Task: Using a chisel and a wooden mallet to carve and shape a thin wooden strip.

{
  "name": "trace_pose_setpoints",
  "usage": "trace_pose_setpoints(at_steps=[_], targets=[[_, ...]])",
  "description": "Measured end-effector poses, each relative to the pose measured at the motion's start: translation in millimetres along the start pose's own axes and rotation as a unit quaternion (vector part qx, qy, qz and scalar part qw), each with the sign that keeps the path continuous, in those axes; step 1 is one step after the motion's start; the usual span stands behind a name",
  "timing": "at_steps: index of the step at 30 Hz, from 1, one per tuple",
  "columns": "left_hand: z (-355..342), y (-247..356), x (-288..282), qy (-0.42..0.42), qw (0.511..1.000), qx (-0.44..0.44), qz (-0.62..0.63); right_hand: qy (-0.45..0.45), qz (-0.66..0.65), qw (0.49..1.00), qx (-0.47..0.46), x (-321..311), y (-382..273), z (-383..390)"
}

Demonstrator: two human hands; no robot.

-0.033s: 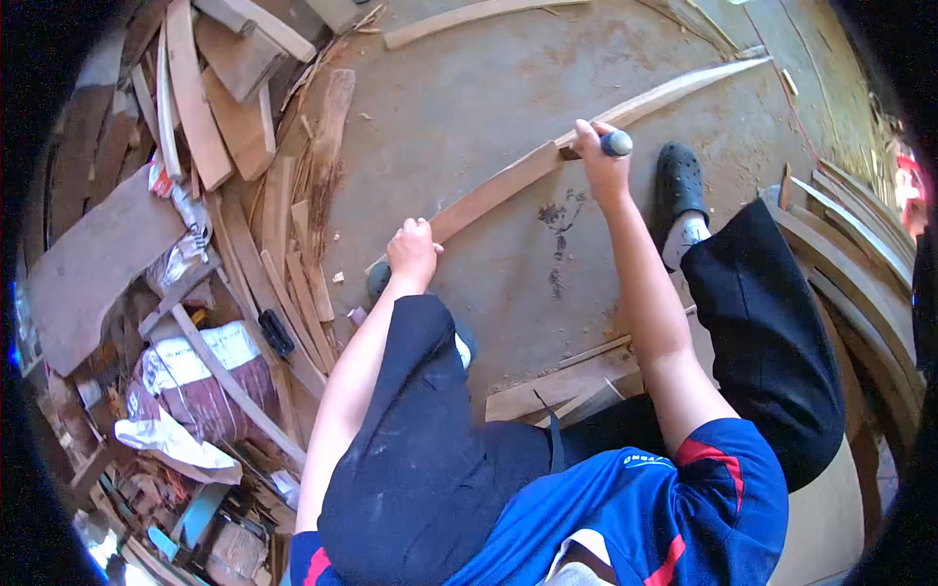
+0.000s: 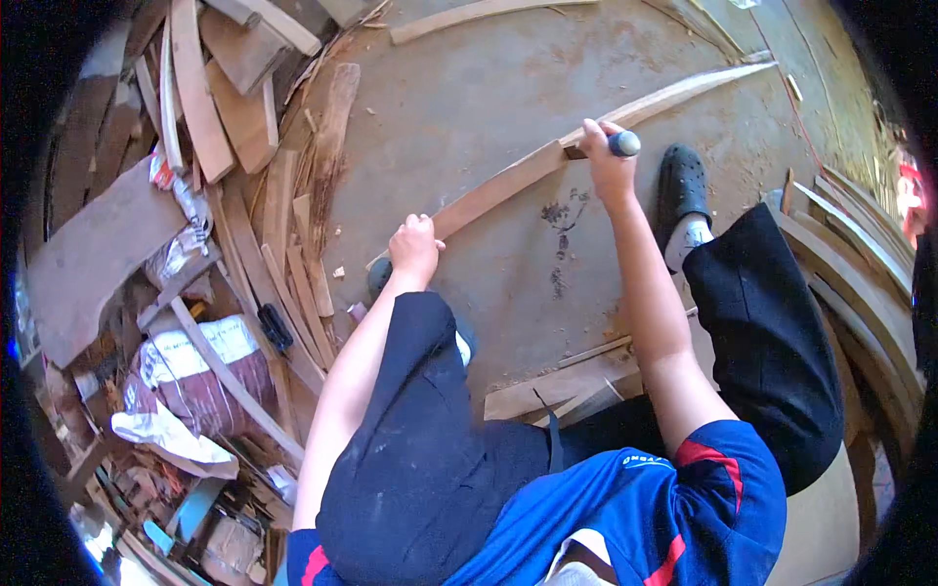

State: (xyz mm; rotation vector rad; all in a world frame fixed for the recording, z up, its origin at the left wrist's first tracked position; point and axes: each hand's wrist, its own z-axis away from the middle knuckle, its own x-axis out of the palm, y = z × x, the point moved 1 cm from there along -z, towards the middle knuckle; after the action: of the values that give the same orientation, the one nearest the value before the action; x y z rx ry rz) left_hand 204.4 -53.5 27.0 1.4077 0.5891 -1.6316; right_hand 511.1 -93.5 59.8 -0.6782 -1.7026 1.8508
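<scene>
A long, narrow wooden strip (image 2: 498, 184) lies diagonally across the grey floor, tapering to a pale tip at the upper right. My left hand (image 2: 415, 249) has its fingers wrapped round the strip's lower-left end, beside my bent knee. Farther along it, my right hand (image 2: 609, 171) grips a tool (image 2: 623, 144) with a dark blue handle and rounded metal-coloured cap. A dark edge of the tool meets the strip just left of that hand; its working end is mostly hidden. The strip's far part, beyond the tool, looks lighter than the near part.
Piled boards and offcuts (image 2: 210, 107) line the left, with a wrapped maroon sack (image 2: 200, 391) and a grey panel (image 2: 93, 264). Curved timbers (image 2: 860, 283) lie at the right beside my shoe (image 2: 682, 186). Another strip (image 2: 489, 12) lies at the top; thin lines (image 2: 791, 88) run across the upper-right floor.
The view has shifted very slightly. Both hands keep their grips, with the tool at about the same place on the wooden strip.
</scene>
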Motion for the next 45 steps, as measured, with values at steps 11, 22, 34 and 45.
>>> trace_pose_setpoints(at_steps=[11,22,34,45], targets=[[18.8,-1.0,32.7,0.085,0.992,0.000,-0.097,-0.017,-0.060,0.998,0.022,-0.8,3.1,0.6],[28.3,-14.0,42.4,0.090,0.991,0.065,-0.070,-0.023,-0.121,0.992,-0.029,-8.3,-0.9,15.6],[25.8,-8.7,27.9,0.097,0.991,0.068,-0.060,-0.051,-0.094,0.994,0.024,3.4,-5.5,-13.7],[75.7,-61.4,-11.1,0.266,0.886,-0.178,0.335,0.040,-0.018,0.999,0.009,5.5,5.9,-14.1]])
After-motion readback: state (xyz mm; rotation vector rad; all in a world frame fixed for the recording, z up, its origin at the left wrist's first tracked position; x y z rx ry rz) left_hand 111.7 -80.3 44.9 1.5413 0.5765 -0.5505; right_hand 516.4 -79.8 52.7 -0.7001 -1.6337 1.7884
